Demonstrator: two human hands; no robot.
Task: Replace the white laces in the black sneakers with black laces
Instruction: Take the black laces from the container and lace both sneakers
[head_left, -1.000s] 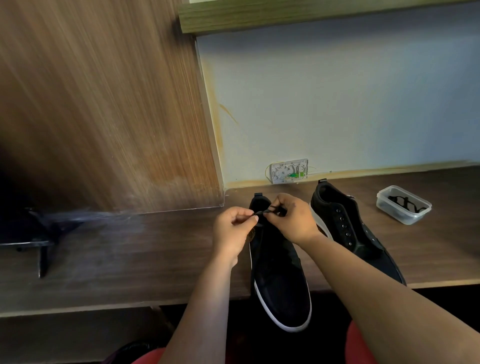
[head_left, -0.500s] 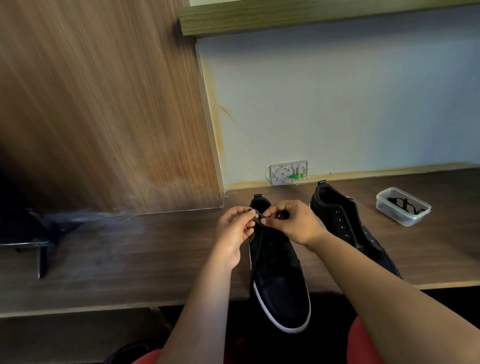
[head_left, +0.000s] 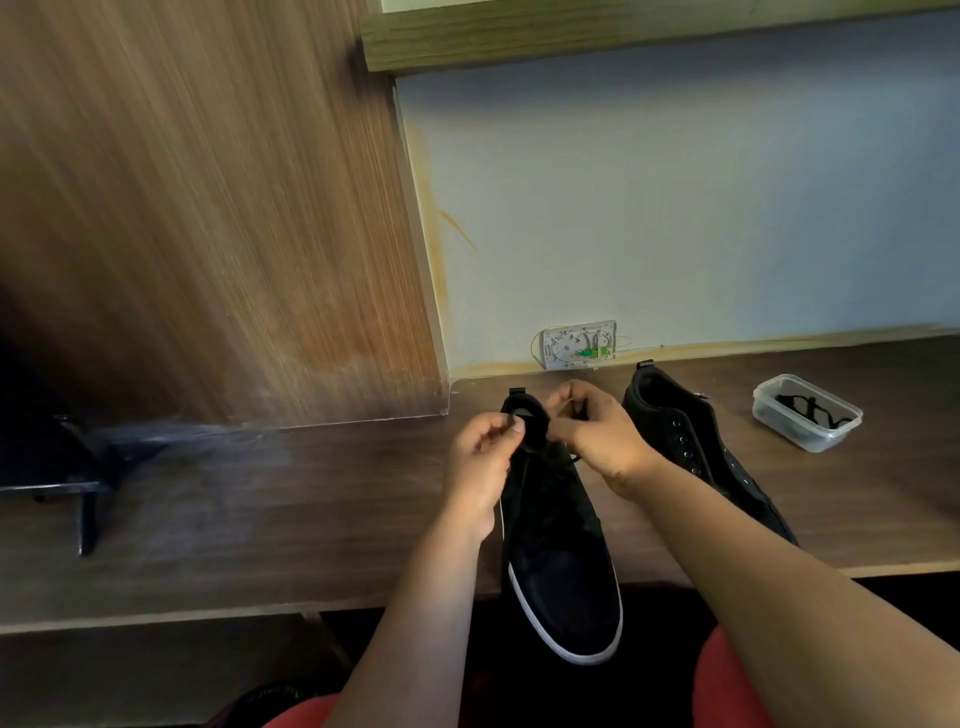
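Observation:
A black sneaker with a white sole (head_left: 558, 561) lies on the wooden desk (head_left: 291, 499), its toe hanging over the front edge. My left hand (head_left: 480, 462) pinches one end of its black lace near the collar. My right hand (head_left: 597, 434) pinches the other end of the black lace (head_left: 571, 457) just across the shoe's opening. A second black sneaker (head_left: 685, 441) lies to the right, its eyelets bare, partly hidden by my right forearm. The lacing under my hands is hard to make out.
A clear plastic tub (head_left: 805, 413) with a black lace inside sits at the right of the desk. A white wall socket (head_left: 579, 344) is behind the shoes. A dark metal stand (head_left: 85, 467) sits at the far left. A wood panel rises at the back left.
My hands have drawn slightly apart over the shoe's collar, the left one moving left and down with its lace end. The sneakers have not moved.

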